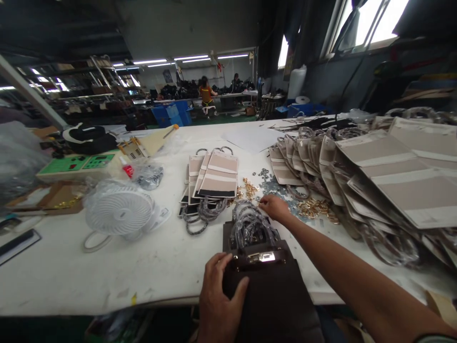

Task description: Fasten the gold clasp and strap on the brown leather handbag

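A long white table [107, 271] fills the big work room, and far off a person [206, 90] sits near blue crates [169, 113]. On the right of the table lie big piles of tan bag sides [403, 176] with dark handles. On the left are a white fan [117, 207] and a green machine [80, 164]. A small stack of tan cards [214, 174] sits in the middle. At the near edge of the table, right in front of the person, lies a dark brown bag [266, 290] with a shiny metal clasp [262, 257]. Just past the clasp sits a bundle of wrapped dark handles [250, 226]. The left hand [221, 295] is curved over the side of the bag and holds it. The right hand [274, 208] reaches out over the table beside the bundle, near small gold metal bits [314, 208]. Its fingers are close together, but nobody can tell if they pinch something tiny.
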